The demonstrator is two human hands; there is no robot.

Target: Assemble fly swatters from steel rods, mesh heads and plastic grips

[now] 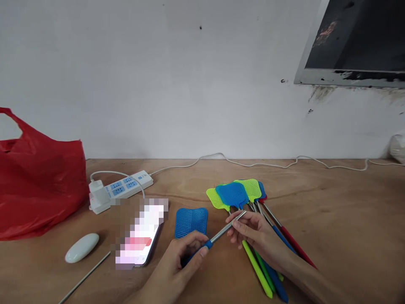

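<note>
My left hand (177, 266) is wrapped round the blue grip of a fly swatter handle (221, 231), whose silver metal rod points up and to the right. The fingers of my right hand (255, 232) pinch this rod near its bare tip. A loose blue mesh swatter head (191, 221) lies on the table just beyond my left hand. Behind and under my right hand is a pile of fly swatters (234, 195) with green and blue heads. Their green, blue and red grips fan out toward me, partly covered by my right hand and forearm.
On the wooden table (348, 219) at left are a red plastic bag (41, 185), a white power strip (126, 188) with a plugged-in charger, a blurred phone (142, 234) and a white computer mouse (82, 248). A white cable (265, 164) runs along the wall.
</note>
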